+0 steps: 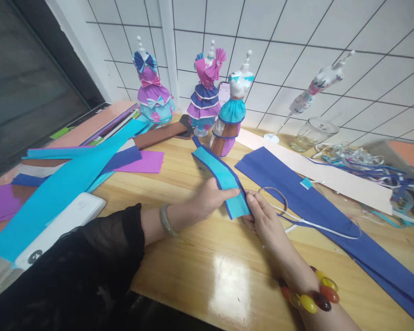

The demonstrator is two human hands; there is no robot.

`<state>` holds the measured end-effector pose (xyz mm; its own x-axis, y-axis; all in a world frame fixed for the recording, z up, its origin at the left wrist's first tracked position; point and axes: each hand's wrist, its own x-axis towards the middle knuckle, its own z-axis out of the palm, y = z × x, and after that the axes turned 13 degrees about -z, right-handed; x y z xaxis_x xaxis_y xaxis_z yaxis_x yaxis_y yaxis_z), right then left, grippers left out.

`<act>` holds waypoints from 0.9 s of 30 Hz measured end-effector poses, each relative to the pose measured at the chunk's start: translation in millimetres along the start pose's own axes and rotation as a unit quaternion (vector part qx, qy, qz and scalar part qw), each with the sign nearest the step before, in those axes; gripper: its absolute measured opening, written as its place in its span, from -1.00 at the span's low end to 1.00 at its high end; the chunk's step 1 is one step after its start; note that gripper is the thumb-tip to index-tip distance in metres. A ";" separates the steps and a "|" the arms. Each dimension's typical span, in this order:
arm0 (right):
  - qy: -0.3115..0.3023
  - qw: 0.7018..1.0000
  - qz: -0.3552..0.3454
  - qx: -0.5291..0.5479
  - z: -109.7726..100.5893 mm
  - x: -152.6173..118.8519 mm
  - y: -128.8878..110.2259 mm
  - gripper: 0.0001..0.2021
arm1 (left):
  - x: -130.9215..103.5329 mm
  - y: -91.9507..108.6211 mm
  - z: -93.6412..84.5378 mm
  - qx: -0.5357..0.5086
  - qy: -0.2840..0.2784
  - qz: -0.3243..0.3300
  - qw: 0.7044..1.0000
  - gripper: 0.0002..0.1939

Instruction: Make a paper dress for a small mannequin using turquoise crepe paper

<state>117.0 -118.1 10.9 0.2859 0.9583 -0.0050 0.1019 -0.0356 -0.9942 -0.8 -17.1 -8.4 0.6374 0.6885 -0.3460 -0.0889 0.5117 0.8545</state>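
A turquoise crepe paper strip point(218, 168) with dark blue edging slants up from the wooden table between my hands. My left hand point(210, 198) grips its left side, thumb laid across the front and fingers hidden behind. On the opposite side, near the lower right corner, my right hand point(260, 212) pinches the dark blue edge between thumb and fingers. The far end of the strip reaches toward a small dress form point(232, 110) in a turquoise, brown and purple layered skirt. Right of my hands lies a long dark blue paper sheet point(290, 193).
Two more dressed forms point(155, 99) point(203, 99) stand along the tiled wall. A bare-skirted form point(313, 87) leans beside a glass point(313, 133). Tangled ribbon scraps point(362, 170) fill the right side. Coloured paper strips point(72, 179) and a white power bank point(64, 227) lie at left.
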 end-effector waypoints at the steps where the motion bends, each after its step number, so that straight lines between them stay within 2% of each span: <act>1: 0.001 1.000 -0.002 0.000 0.0 0.1 0.1 -0.58 | 0.4 -0.7 -0.4 0.003 0.001 0.002 1.000 -0.72; 8: 0.003 1.000 -0.009 0.007 0.7 0.9 1.2 -0.58 | 0.5 -0.8 0.2 -0.005 0.006 -0.008 1.000 -0.70; 15: 0.008 1.000 -0.007 -0.028 -2.8 1.7 3.4 -0.56 | -2.1 1.8 3.7 -0.007 -0.022 -0.016 1.000 -0.70; 27: 0.023 0.998 -0.020 -0.059 -2.2 3.1 1.4 -0.54 | -5.3 5.5 5.9 -0.010 -0.016 -0.029 0.999 -0.62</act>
<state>120.1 -115.8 9.7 0.3229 0.9455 0.0427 0.2258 -0.0332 -0.9736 -0.1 -20.9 0.4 0.6657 0.6413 -0.3816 -0.0661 0.5600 0.8258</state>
